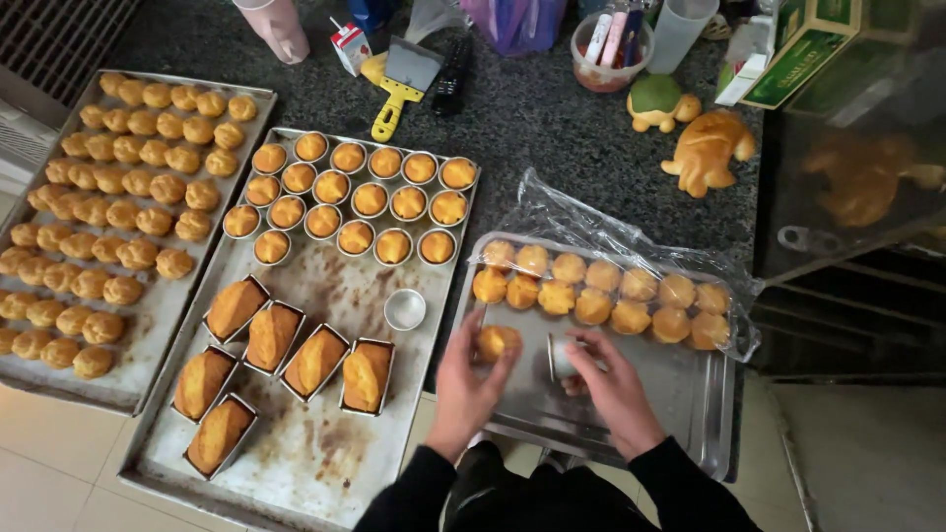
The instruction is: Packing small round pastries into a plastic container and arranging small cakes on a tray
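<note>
My left hand (465,379) holds a small round golden cake (493,342) over the near left corner of a steel tray (680,394). My right hand (613,382) grips a small round metal cup mould (562,357), tipped on its side just above that tray. Two rows of the same small cakes (601,291) lie along the tray's far side on clear plastic wrap (631,232). One empty metal cup (404,308) stands on the big middle baking tray (315,453).
The middle tray carries several small cakes in metal cups (350,197) and several loaf cakes in tins (286,355). A left tray (148,345) is covered with small puffs. A yellow-handled scraper (399,84), containers and animal-shaped breads (705,148) sit on the dark counter behind.
</note>
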